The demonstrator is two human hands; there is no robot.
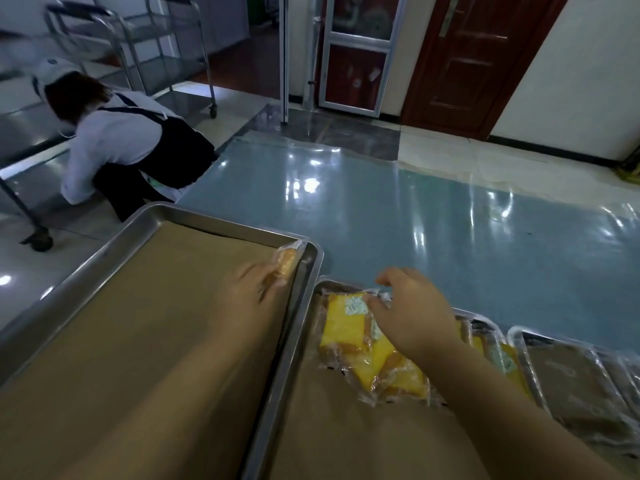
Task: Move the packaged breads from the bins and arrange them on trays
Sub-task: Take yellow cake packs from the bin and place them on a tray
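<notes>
Both hands reach out over two metal trays lying side by side. The left hand [254, 287] is stretched to the far right corner of the left tray [211, 218], its fingers closed on the near end of a single packaged bread [286, 260], a golden piece in a clear wrapper whose far end lies against the tray's rim (the hand is blurred, so the exact grip is hard to read). That tray is lined with brown paper [138, 323]. The right hand [414, 315] hangs over the middle tray [291, 355] with fingers spread and loosely curved, gripping nothing; its thumb is at the white label [356, 306] on the top packet, though I cannot tell whether it touches. Under it a pile of packaged breads [346, 330] in yellow and clear wrappers lies in the far part of the middle tray. To the right sits a third tray [519, 341] under clear film. Beyond the trays spreads a glossy blue surface [381, 209]. At far left another person [131, 147] in a white top and dark apron bends low beside a steel trolley [173, 64], and a dark wooden door [485, 64] stands at far right.
</notes>
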